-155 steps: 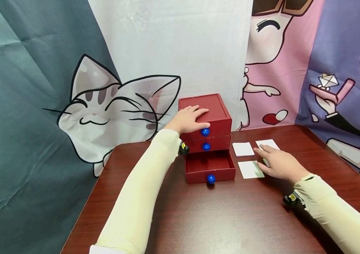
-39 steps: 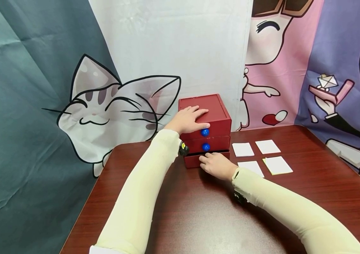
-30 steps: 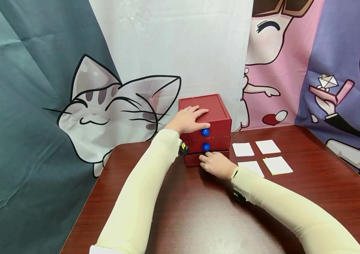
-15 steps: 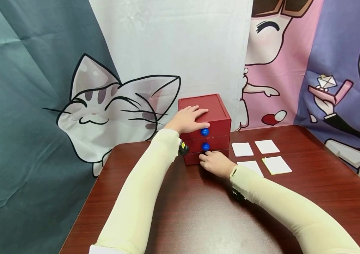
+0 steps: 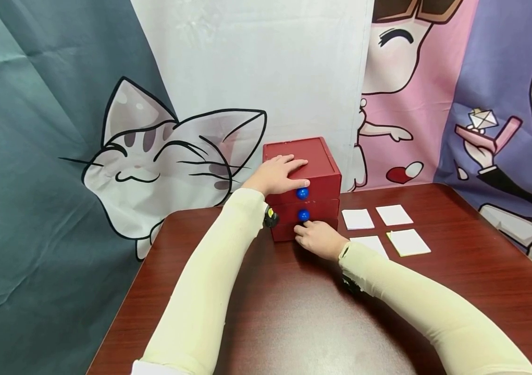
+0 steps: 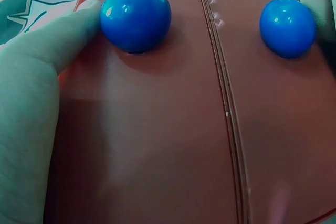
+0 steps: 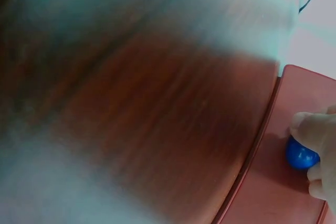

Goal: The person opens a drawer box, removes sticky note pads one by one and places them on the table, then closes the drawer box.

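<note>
A small red chest of drawers (image 5: 324, 185) stands near the back of the table, its drawers pushed in. Across its top lies my left hand (image 5: 275, 174), fingers spread, with the thumb down beside the upper blue knob (image 5: 302, 193). The middle blue knob (image 5: 304, 215) is untouched from the front. My right hand (image 5: 319, 240) is at the bottom drawer (image 5: 283, 232). In the right wrist view its curled fingers pinch the bottom drawer's blue knob (image 7: 301, 156); the head view hides this knob behind the hand.
Several white square paper pads lie right of the chest, among them a back left pad (image 5: 357, 219), a back right pad (image 5: 394, 214) and a yellow-edged pad (image 5: 408, 242). The brown table (image 5: 270, 312) meets a printed cloth backdrop (image 5: 256, 62).
Five seconds ago the bottom drawer stood out and my right hand was over the pads. Since then that hand has moved left to the knob and the drawer has slid in. My left hand stayed.
</note>
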Available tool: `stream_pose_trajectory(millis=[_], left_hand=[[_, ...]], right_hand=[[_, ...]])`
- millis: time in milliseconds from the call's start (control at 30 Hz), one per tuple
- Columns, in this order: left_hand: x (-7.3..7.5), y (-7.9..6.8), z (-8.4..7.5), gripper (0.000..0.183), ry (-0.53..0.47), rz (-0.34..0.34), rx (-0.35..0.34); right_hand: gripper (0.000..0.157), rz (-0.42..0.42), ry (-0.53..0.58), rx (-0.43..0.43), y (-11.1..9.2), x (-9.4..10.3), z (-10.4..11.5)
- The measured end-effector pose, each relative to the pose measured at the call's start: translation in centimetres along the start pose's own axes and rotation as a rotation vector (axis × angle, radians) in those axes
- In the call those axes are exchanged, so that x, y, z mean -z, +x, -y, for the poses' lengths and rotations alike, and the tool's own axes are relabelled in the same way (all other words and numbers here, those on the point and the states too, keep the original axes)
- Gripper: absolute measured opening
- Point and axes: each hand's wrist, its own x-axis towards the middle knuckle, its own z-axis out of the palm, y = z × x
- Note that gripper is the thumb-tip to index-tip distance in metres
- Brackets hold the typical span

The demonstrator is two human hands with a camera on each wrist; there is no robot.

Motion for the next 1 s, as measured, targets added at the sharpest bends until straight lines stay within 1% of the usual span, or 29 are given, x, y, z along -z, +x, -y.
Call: stream_pose_trajectory(millis=[200, 333, 400, 467, 533, 600, 667, 733, 800, 867, 900, 967, 1000], left_hand=[[0.0, 0.0, -0.1, 0.072, 0.0, 0.005, 0.005], [-0.4, 0.0, 0.2, 0.071, -0.02, -0.03, -0.008], [-0.6, -0.3, 0.5, 0.07, -0.056, -0.07, -0.02], [-0.7, -0.8, 1.0, 0.066, -0.12, -0.127, -0.033], [-0.8, -1.5, 1.6, 0.062, -0.204, -0.198, -0.043], [-1.0, -2.2, 2.5, 0.059, -0.273, -0.279, -0.042], [-1.3, -3.0, 3.6, 0.056, -0.309, -0.359, -0.012], [-1.7, -3.8, 5.0, 0.054, -0.323, -0.422, 0.038], [-2.1, -4.6, 6.5, 0.053, -0.317, -0.459, 0.1], [-2.5, -5.4, 7.7, 0.053, -0.296, -0.459, 0.161], [-2.7, -5.8, 8.3, 0.054, -0.282, -0.445, 0.188], [-3.3, -6.5, 9.2, 0.056, -0.244, -0.396, 0.244], [-3.5, -6.8, 9.6, 0.058, -0.227, -0.364, 0.272]], right_hand=[[0.008, 0.018, 0.016, -0.023, 0.0, 0.1, 0.1], [0.008, 0.042, 0.036, -0.04, -0.1, 0.4, 0.1], [0.008, 0.035, 0.061, -0.033, -0.1, 0.7, -0.1], [0.011, 0.003, 0.109, -0.026, -0.2, 1.1, -0.4], [0.018, -0.043, 0.172, -0.023, -0.6, 1.7, -0.9], [0.018, -0.1, 0.232, -0.027, -1.3, 2.2, -1.7], [0.014, -0.142, 0.269, -0.025, -2.3, 2.5, -2.9], [0.023, -0.168, 0.287, -0.032, -3.6, 2.8, -4.5], [0.034, -0.155, 0.288, -0.06, -5.2, 3.1, -6.4], [0.038, -0.105, 0.279, -0.124, -6.8, 3.2, -8.3], [0.039, -0.068, 0.276, -0.17, -7.5, 3.3, -9.2], [0.034, 0.017, 0.264, -0.291, -8.7, 3.4, -10.8], [0.028, 0.065, 0.263, -0.364, -9.1, 3.5, -11.5]])
